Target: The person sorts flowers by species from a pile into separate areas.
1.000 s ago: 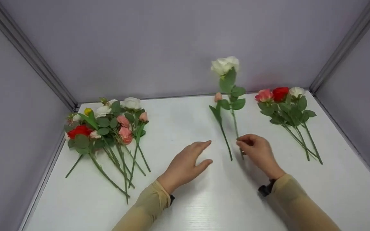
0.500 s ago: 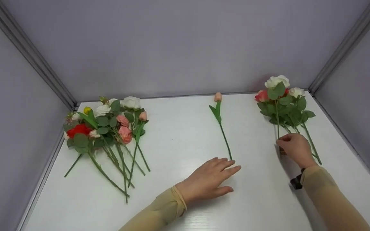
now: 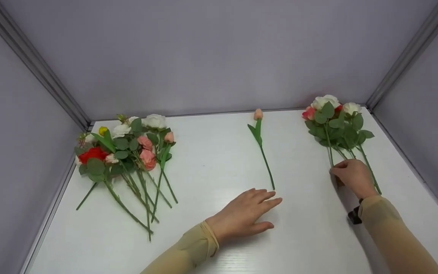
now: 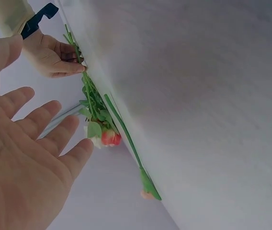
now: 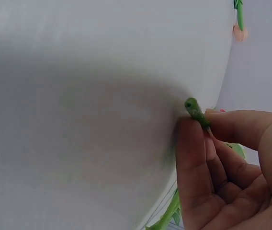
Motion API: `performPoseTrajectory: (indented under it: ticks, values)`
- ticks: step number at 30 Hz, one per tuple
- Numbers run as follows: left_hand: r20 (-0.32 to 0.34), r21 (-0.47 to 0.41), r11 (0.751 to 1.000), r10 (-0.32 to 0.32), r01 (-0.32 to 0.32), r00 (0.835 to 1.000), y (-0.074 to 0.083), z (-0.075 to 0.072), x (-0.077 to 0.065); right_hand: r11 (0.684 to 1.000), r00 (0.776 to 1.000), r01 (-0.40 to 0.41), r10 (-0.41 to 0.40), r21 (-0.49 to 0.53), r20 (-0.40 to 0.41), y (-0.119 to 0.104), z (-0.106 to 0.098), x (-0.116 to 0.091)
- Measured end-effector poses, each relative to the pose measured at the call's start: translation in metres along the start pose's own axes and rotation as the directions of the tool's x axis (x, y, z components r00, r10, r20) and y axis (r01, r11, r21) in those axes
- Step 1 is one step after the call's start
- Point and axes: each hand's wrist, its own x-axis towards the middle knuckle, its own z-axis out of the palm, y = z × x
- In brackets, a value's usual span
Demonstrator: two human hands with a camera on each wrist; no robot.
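Observation:
My right hand (image 3: 354, 177) pinches the lower stem of a white rose (image 3: 326, 102) between thumb and fingers, its bloom lying over the right-hand group of roses. In the right wrist view the cut end of that stem (image 5: 193, 108) pokes out between the fingertips. Below it in the group are a pink rose (image 3: 308, 113), a mostly covered red rose (image 3: 338, 109) and a smaller white rose (image 3: 352, 108). My left hand (image 3: 243, 215), fingers spread and holding nothing, hovers palm down near the stem end of a single peach tulip (image 3: 258, 115).
A larger heap of flowers lies at the left of the white table (image 3: 211, 160), with a red rose (image 3: 93, 155), pink blooms (image 3: 148, 159), white roses (image 3: 155, 121) and a yellow bud (image 3: 103, 131). Grey panels (image 3: 219, 57) wall the table at the back and sides.
My right hand has carried the white rose from beside the tulip rightward and lowered it onto the right-hand group. My left hand has shifted right and toward me, near the tulip's stem end.

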Motion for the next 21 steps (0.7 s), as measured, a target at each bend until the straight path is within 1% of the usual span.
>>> performPoseTrajectory:
  ticks: [5,9,11,13,15,17,19,21]
  values:
    - [-0.004,0.007,1.0,0.011,-0.011,1.0,0.0,0.002,0.0,0.999,0.999,0.036,-0.036,-0.006,-0.015,0.002,0.0,-0.002]
    - [-0.012,0.015,1.0,0.011,-0.011,1.0,-0.002,0.002,-0.001,0.999,0.999,0.032,-0.032,0.024,-0.008,0.002,-0.005,-0.005]
    - [-0.017,0.011,1.0,0.008,-0.008,1.0,-0.003,0.001,-0.002,0.999,0.999,0.029,-0.029,0.039,-0.02,-0.001,-0.008,-0.006]
    - [-0.022,0.008,1.0,0.0,0.0,1.0,-0.005,0.0,-0.003,0.997,0.998,0.051,-0.048,0.05,-0.051,-0.004,-0.01,-0.007]
    - [-0.028,0.006,1.0,-0.017,0.017,0.999,-0.007,0.0,-0.005,0.996,0.993,0.08,-0.077,0.035,-0.094,-0.01,-0.011,-0.007]
    - [-0.033,0.008,0.999,-0.049,0.049,0.998,-0.01,-0.001,-0.007,0.993,0.985,0.115,-0.112,0.02,-0.129,-0.017,-0.009,-0.008]
    - [-0.043,0.01,0.995,-0.096,0.097,0.994,-0.015,-0.002,-0.01,0.988,0.975,0.154,-0.154,-0.012,-0.158,-0.026,-0.004,-0.009]
    - [-0.058,0.012,0.988,-0.154,0.155,0.986,-0.022,-0.004,-0.015,0.981,0.966,0.192,-0.194,-0.026,-0.173,-0.037,0.002,-0.012]
